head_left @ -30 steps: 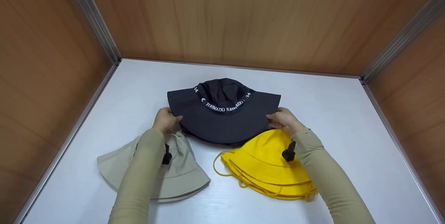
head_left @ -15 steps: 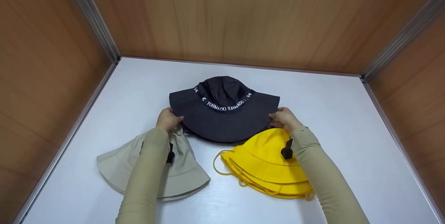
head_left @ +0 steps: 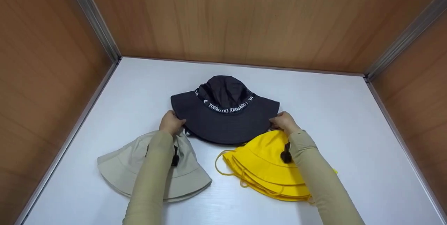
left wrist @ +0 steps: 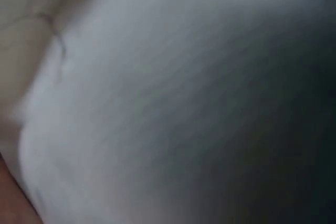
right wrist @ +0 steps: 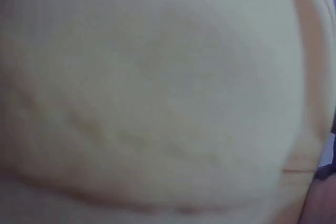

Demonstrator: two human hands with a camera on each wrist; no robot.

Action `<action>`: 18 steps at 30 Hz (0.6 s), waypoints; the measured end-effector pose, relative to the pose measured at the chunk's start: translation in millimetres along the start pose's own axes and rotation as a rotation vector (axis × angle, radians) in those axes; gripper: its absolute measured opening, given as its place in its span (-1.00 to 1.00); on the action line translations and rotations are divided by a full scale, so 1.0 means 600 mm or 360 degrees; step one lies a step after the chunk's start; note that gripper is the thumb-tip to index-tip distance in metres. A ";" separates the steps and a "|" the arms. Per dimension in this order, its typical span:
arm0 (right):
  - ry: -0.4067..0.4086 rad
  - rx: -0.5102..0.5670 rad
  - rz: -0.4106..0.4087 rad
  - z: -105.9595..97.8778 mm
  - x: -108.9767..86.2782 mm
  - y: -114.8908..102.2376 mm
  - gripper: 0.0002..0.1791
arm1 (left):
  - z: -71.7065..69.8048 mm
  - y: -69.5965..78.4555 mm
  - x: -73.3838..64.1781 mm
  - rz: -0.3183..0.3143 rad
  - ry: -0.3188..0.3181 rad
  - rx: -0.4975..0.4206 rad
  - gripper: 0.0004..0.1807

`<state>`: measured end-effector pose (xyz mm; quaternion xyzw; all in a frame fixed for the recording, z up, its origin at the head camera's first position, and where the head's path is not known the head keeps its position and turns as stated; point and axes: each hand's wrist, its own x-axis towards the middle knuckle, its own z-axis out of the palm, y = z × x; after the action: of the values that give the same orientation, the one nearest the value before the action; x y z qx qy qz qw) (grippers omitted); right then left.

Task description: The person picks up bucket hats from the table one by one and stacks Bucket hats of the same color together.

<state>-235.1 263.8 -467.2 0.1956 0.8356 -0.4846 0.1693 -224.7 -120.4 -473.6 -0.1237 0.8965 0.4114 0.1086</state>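
A black bucket hat lies at the middle of the table with its brim toward me. White lettering reading TORNADO runs along its inner band. My left hand pinches the brim's left edge, thumb on top. On the opposite edge my right hand pinches the brim; its lower fingers are hidden. Under the brim by my left thumb, a dark scrap with white marks peeks out. Both wrist views show only blurred pale cloth close up.
Below my left hand sits a stack of beige bucket hats, partly covered by my forearm. Yellow bucket hats with a loose cord are stacked under my right forearm. Wooden panels wall in the white table at back and sides.
Both hands keep hold of the black hat's brim and have drawn slightly closer together. The brim's right side has tipped a little lower. The beige and yellow stacks stay put.
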 end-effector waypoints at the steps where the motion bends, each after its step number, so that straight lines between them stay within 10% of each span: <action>1: 0.0004 -0.0017 -0.0006 0.002 0.000 0.001 -0.57 | 0.001 -0.002 0.001 0.0001 0.0012 0.0006 -0.54; 12: -0.0003 -0.0046 -0.0053 0.007 -0.002 0.003 -0.72 | 0.007 -0.014 -0.001 0.0048 0.0063 0.0127 -0.63; 18: -0.0079 0.0096 -0.0067 -0.007 -0.009 -0.011 -0.60 | -0.008 0.007 -0.013 0.0034 -0.0011 0.0152 -0.31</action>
<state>-234.1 263.8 -457.9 0.1710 0.8201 -0.5177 0.1739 -219.1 -120.3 -465.3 -0.1073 0.9160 0.3697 0.1132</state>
